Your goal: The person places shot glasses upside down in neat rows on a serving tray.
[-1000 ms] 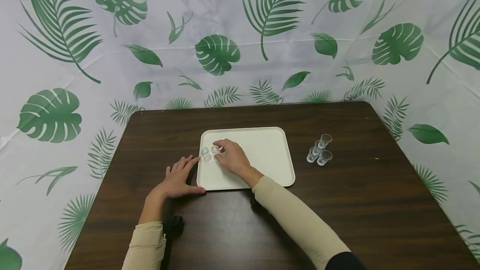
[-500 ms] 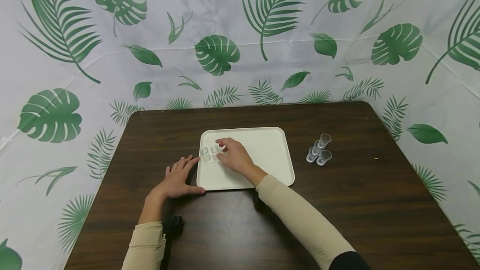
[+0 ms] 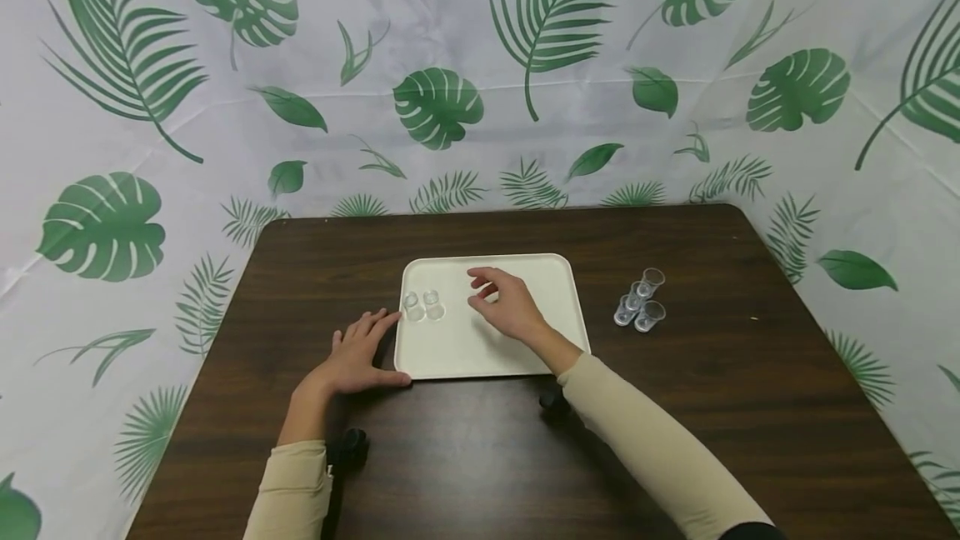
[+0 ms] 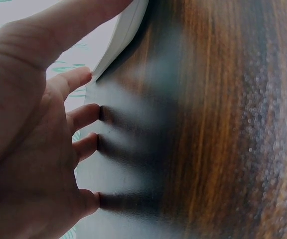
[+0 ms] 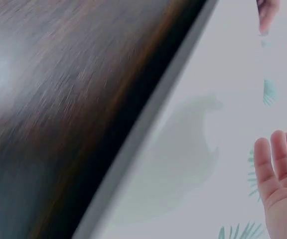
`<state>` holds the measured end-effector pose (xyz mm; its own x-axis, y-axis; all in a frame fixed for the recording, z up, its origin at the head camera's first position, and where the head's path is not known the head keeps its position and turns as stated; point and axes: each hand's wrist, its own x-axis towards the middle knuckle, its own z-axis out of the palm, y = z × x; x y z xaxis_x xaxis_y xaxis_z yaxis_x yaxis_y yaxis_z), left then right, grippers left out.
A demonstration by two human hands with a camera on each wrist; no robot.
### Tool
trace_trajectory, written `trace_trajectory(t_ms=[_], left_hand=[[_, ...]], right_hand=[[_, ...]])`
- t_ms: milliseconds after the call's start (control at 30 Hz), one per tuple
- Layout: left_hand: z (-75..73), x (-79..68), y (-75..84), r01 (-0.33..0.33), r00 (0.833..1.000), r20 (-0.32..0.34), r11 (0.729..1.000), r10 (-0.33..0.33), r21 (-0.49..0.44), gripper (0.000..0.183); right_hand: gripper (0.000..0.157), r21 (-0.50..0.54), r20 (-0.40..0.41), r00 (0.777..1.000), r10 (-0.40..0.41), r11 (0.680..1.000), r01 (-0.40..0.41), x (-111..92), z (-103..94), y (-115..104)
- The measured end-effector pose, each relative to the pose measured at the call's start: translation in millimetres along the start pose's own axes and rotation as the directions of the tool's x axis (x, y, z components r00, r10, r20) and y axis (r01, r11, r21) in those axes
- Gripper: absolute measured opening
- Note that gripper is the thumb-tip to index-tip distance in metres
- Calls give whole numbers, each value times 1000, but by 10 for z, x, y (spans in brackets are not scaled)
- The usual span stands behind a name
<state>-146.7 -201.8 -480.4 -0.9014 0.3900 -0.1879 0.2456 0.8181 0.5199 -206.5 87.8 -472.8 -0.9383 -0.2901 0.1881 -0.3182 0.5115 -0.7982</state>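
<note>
Two small clear cups [image 3: 434,305] stand side by side near the left edge of a white rectangular tray [image 3: 525,282]. My right hand [image 3: 508,305] hovers over the middle of the tray with nothing in it, its fingers loosely bent. In the right wrist view that hand's fingers [image 5: 281,159] show at the right edge, above the tray. My left hand [image 3: 358,357] is spread at the tray's near left corner, thumb and index finger at its rim. The left wrist view shows its other fingertips [image 4: 91,144] resting on the dark tabletop.
Several more clear cups [image 3: 632,300] are clustered on the brown wooden table [image 3: 720,390] to the right of the tray. A white cloth with green leaves [image 3: 337,132] hangs behind the table and along its sides.
My right hand has let go of the second cup and moved right, away from both cups, to the middle of the tray. The left hand has stayed in place.
</note>
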Motion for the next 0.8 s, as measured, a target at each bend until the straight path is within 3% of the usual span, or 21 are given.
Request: trace_trajectory(t_ms=[200, 300, 400, 500, 633, 733, 800], left_hand=[[-1, -8, -2, 2, 1000, 6, 1000, -2, -9, 107], [3, 4, 4, 1, 1000, 6, 1000, 0, -10, 106], [10, 18, 13, -5, 1000, 3, 1000, 5, -8, 105], [14, 23, 15, -8, 1000, 0, 1000, 8, -8, 106], [19, 14, -1, -2, 1000, -5, 1000, 2, -8, 106], [28, 14, -10, 0, 1000, -1, 1000, 0, -5, 106], [34, 20, -12, -8, 1000, 4, 1000, 8, -5, 106]], right_hand=[[41, 59, -66, 998, -9, 998, 13, -201, -469, 74], [38, 97, -150, 989, 2, 995, 12, -328, -797, 143], [33, 165, -264, 964, 41, 986, 3, -466, -1162, 238], [29, 244, -386, 913, 129, 969, -34, -598, -1502, 369], [22, 333, -520, 800, 299, 934, -132, -735, -1814, 611], [15, 367, -565, 713, 416, 900, -234, -842, -1937, 829], [15, 354, -550, 689, 472, 879, -320, -930, -1974, 961]])
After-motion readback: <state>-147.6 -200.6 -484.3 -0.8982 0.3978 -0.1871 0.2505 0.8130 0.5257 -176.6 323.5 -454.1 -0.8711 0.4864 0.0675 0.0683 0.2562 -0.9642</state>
